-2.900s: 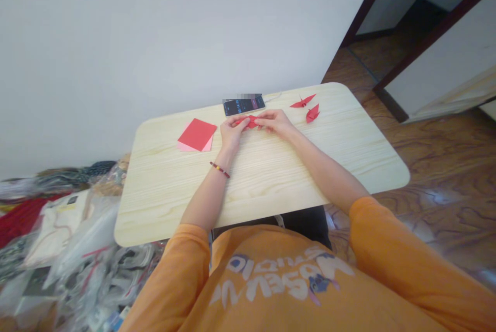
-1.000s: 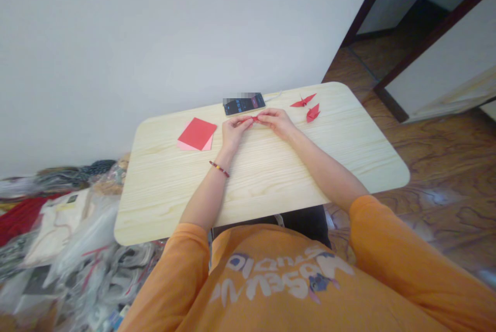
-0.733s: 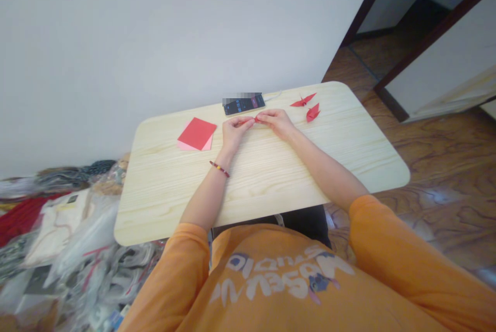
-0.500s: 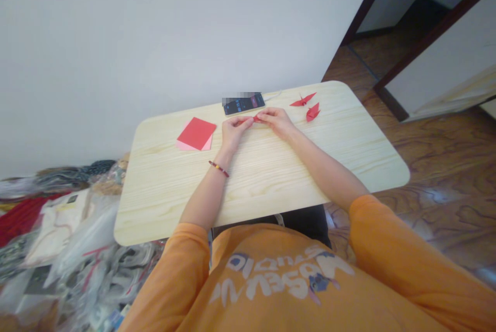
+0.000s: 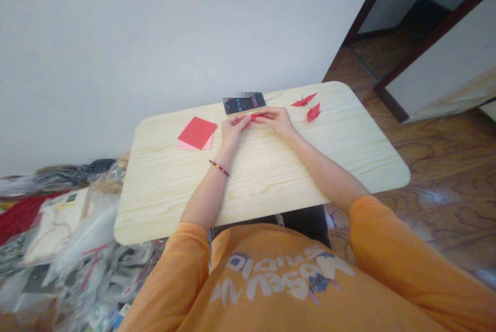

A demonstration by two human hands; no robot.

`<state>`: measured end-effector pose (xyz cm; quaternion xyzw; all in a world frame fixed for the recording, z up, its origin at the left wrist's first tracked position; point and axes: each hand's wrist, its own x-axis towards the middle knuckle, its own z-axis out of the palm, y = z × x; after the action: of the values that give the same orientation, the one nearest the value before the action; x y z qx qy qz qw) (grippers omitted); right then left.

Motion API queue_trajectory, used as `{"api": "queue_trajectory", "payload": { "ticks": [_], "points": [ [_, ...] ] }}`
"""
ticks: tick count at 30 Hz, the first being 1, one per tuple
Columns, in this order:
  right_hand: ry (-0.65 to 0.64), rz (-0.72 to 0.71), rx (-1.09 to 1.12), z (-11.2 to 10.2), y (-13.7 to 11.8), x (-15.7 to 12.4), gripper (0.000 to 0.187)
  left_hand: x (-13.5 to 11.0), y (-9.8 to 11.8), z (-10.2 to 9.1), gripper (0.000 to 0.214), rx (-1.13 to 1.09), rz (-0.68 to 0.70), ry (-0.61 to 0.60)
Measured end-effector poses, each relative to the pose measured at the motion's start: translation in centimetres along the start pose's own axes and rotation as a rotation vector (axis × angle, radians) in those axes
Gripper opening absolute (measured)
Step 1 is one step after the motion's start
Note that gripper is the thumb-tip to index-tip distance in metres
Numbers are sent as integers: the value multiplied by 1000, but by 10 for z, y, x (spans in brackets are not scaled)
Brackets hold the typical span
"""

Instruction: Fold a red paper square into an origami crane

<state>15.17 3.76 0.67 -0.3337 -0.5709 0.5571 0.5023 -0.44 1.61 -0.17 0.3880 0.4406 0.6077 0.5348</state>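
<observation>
Item: red fold [image 5: 253, 116], a small piece of creased red paper. Location: far middle of the table [image 5: 271, 182], just in front of the phone [image 5: 244, 103], low over the wood. Whether it touches the surface cannot be told at this range.

Left hand [image 5: 232, 130]: fingertips pinched on the left end of the red fold, palm down, heel of the hand on or close to the table. A bead bracelet [image 5: 219, 168] is on the wrist.

Right hand [image 5: 277, 120]: fingertips pinched on the right end of the red fold, knuckles raised, forearm lying across the table. The two hands meet at the fold, fingertips nearly touching.

Phone: dark, screen lit, flat at the far edge by the wall. A pale cable [image 5: 276, 95] runs from its right end.

Sheets [image 5: 198, 132]: flat red square paper to the left of the left hand, near but apart from it. A pink sheet [image 5: 183, 145] shows under the near left corner.

Cranes: two finished red figures to the right of the right hand. One [image 5: 304, 100] has its wings spread and sits near the far edge. The other [image 5: 313, 112] is just in front of it, closer to the hand. The two appear to lie apart.

Table: light wood, rounded corners, set against a white wall.

Floor, left: clear plastic bags [image 5: 65, 234] and cloth in a heap. Floor, right: dark patterned wood, with a dark door frame [image 5: 368, 3] beyond.

Person: orange printed shirt [image 5: 279, 280], sleeves pushed above the elbows.
</observation>
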Motion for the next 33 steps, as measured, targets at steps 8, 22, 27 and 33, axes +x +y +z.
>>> {"api": "queue_trajectory", "payload": {
  "ticks": [8,22,27,33],
  "points": [
    [51,3,-25,-1,2,0,44,-2,1,-1,39,31,54,-40],
    [52,-15,-34,-1,3,2,39,-5,3,1,30,186,193,-30],
    [48,-17,-68,-2,3,1,39,-7,5,0,33,270,187,-15],
    [37,-59,-129,-3,2,0,41,-4,1,-2,29,289,244,-35]
  ]
}}
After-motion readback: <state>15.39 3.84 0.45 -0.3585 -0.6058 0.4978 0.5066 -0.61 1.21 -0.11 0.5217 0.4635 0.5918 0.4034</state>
